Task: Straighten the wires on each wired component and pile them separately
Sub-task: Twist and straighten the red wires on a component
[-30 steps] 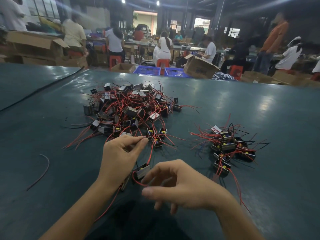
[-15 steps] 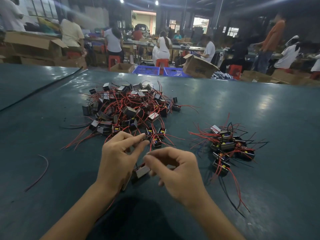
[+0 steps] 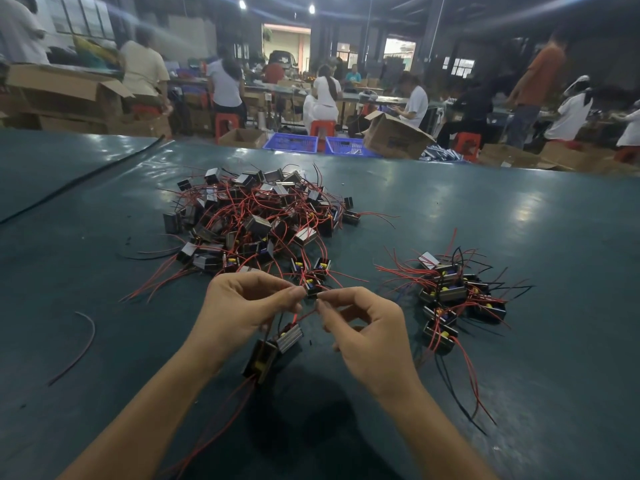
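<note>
Both hands pinch one red wire [image 3: 304,316] of the component [image 3: 289,337] dangling just under the left hand [image 3: 247,308]; the right hand [image 3: 369,329] has thumb and forefinger closed on it, other fingers loosely curled; I'd slide that pinch outward with steady tension (no yanking); the slack loop from a second ago is gone, and the wire's tauter now.
</note>
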`<state>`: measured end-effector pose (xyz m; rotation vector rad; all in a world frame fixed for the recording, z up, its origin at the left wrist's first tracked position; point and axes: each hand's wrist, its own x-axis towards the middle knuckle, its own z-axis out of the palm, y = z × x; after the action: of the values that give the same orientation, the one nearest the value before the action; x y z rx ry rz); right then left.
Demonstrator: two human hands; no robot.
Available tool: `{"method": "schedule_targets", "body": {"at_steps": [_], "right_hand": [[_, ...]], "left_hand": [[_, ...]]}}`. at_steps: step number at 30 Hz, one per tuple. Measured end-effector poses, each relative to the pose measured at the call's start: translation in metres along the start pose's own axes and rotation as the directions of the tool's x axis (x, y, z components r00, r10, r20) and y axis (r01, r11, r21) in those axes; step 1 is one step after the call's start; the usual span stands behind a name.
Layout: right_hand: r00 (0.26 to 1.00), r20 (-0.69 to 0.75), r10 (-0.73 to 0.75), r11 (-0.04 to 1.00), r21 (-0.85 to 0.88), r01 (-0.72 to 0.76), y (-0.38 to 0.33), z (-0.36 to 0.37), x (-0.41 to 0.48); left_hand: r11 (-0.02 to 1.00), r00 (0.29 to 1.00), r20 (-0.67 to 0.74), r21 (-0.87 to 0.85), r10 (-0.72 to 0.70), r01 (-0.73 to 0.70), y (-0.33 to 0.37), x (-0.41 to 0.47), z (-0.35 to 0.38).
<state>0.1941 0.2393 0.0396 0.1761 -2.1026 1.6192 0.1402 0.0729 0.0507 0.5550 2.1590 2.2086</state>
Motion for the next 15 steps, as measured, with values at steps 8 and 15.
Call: {"method": "schedule_targets", "body": {"at_steps": [8,15], "right_hand": [[0.99,0.007,-0.143,0.99,-0.003,0.143,0.002,-0.003,0.002],[0.946,0.027,-0.323,0.933,-0.16,0.323,0.008,-0.013,0.007]], "left_hand": [[0.992,0.986,0.164,0.128,-0.014,-0.007,0.003,-0.007,0.014],[0.981,0.979,0.199,0.192,-0.031,-0.008,0.0,-0.007,0.013]]}}
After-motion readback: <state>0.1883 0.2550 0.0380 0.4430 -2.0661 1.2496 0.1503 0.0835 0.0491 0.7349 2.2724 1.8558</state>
